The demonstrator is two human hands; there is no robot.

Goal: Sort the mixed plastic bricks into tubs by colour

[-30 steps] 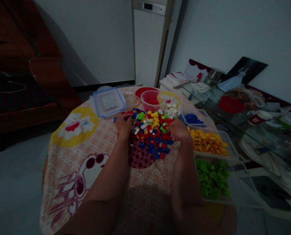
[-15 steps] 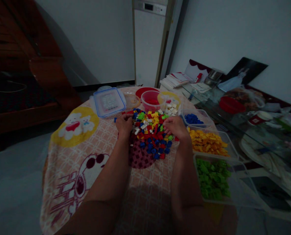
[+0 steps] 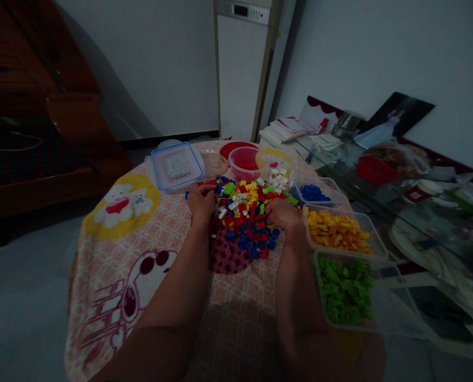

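Observation:
A mixed pile of toy building bricks (image 3: 244,204) in red, blue, yellow, green and white lies on the cloth-covered table. At the pile's left edge rests my left hand (image 3: 202,202), fingers curled together; whatever they pinch is hidden. My right hand (image 3: 283,215) is on the right side of the pile, its fingers bent down among the bricks and closed, with their tips out of sight. Just beyond it are loose white bricks (image 3: 278,179). To the right stand clear boxes of blue bricks (image 3: 314,192), yellow bricks (image 3: 335,231) and green bricks (image 3: 346,292).
Behind the pile sit a clear round tub (image 3: 244,163), a red lid (image 3: 234,148) and a blue-rimmed lid (image 3: 178,165). A cluttered glass table (image 3: 379,199) stands at the right, with a red bowl (image 3: 377,168) on it. A wooden bench (image 3: 73,122) is at the left.
My right hand has moved slightly down and nearer to me, turning its fingers down into the bricks. Green bricks beyond it have come into view. My left hand stays in place.

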